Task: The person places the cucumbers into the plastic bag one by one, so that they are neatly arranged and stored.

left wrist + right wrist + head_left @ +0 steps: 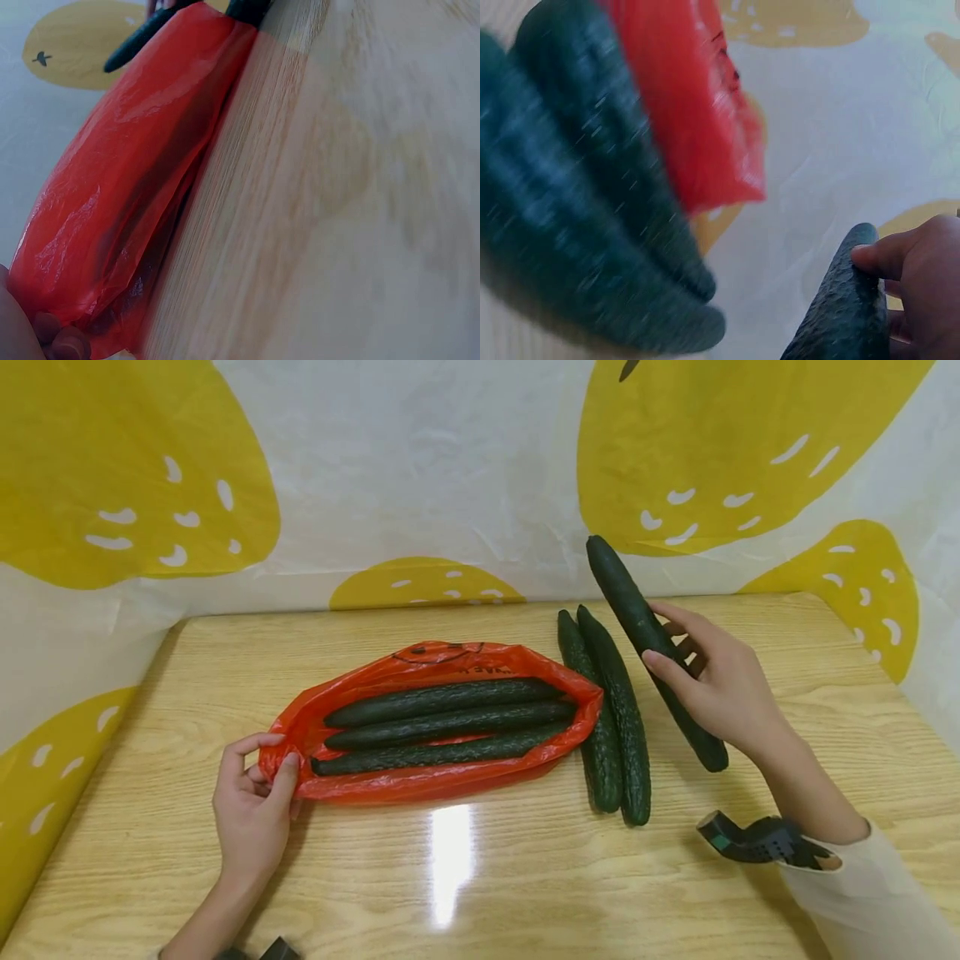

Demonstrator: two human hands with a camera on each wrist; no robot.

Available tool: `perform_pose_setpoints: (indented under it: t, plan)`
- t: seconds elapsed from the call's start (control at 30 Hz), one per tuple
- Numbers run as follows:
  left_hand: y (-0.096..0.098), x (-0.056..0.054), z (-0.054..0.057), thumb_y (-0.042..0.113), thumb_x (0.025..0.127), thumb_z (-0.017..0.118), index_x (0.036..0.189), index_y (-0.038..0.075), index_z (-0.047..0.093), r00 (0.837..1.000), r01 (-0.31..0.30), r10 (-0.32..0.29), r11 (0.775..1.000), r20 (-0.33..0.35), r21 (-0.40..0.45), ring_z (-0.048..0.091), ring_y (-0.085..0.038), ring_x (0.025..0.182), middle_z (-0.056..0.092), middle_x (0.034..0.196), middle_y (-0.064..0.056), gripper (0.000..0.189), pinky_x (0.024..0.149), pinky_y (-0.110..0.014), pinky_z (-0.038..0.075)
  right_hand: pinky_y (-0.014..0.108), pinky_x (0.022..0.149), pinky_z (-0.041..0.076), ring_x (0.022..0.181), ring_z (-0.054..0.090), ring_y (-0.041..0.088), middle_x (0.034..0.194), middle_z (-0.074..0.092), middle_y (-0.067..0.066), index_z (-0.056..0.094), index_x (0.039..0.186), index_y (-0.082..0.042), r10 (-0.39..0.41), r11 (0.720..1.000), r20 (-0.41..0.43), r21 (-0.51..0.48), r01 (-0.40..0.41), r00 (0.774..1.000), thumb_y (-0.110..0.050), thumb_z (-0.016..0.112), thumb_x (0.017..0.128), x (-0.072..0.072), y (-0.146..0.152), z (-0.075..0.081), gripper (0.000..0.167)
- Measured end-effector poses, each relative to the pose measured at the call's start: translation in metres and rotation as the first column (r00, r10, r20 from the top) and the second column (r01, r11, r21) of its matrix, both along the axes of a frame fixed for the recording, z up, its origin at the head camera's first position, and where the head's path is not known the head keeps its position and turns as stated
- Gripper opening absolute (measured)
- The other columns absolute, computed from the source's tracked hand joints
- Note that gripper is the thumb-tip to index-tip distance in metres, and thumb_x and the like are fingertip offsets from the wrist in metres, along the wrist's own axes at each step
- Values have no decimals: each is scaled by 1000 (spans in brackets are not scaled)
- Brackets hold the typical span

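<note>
A red plastic bag (442, 789) lies with its mouth spread upward on the table, and three cucumbers (450, 720) rest side by side inside it. At the bag's left end my left hand (255, 806) pinches the gathered plastic between thumb and fingers. My right hand (716, 681) grips a single cucumber (626, 597) around its middle, raised and slanting, right of the bag. Two more cucumbers (633, 752) lie together at the bag's right end, partly against it. In the right wrist view the held cucumber (844, 315) shows under the thumb.
The wooden table (360, 877) reaches back to a white cloth (420, 468) with yellow fruit shapes, which hangs behind it and along the sides. A dark wrist device (765, 842) sits on the right forearm.
</note>
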State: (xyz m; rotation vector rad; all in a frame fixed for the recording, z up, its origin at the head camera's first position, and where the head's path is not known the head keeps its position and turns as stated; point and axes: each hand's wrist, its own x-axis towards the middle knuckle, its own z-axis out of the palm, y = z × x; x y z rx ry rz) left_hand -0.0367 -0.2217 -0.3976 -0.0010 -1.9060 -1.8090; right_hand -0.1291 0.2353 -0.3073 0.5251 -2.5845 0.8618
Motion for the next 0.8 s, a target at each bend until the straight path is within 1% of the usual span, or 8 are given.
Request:
perform_pose_setpoints:
  t: [0.2,0.37,0.47,0.67,0.8]
  plan:
    - [1,0,2,-7,91,56,116,-2,49,1000,10,-9,999,6,-36,39,-10,38,47,53,-5,27,35,-22,32,16,57,41,61,54,11,106,62,6,49,141,-23,69,998,-50,17,-68,996,-11,70,88,1,-12,10,58]
    - [1,0,3,-8,91,56,117,-4,48,1000,17,-17,999,-2,-48,39,-11,37,47,52,-5,28,35,-23,32,16,57,41,61,53,11,105,62,6,49,141,-22,87,996,-82,31,-85,993,-10,70,87,0,-18,15,59]
    - [0,0,3,-8,90,57,117,-5,48,1000,17,-18,999,-6,-51,39,-11,37,46,51,-5,28,34,-23,32,16,57,41,64,53,11,106,62,7,50,140,-22,93,995,-100,33,-90,991,-10,70,87,-1,-23,19,58]
    - [-1,0,2,-8,90,57,117,-5,48,1000,5,-6,998,-3,-68,40,-11,37,46,52,-6,28,34,-23,32,17,58,41,73,53,10,110,64,8,51,139,-19,140,990,-139,23,-138,980,-7,72,85,-2,-34,28,59]
    - [-1,1,1,-8,91,57,117,-5,48,1000,5,-5,999,6,-47,39,-11,37,46,52,-6,28,34,-24,31,17,58,41,74,54,10,109,64,7,52,139,-17,172,985,-170,16,-172,970,-4,73,84,-3,-41,32,60]
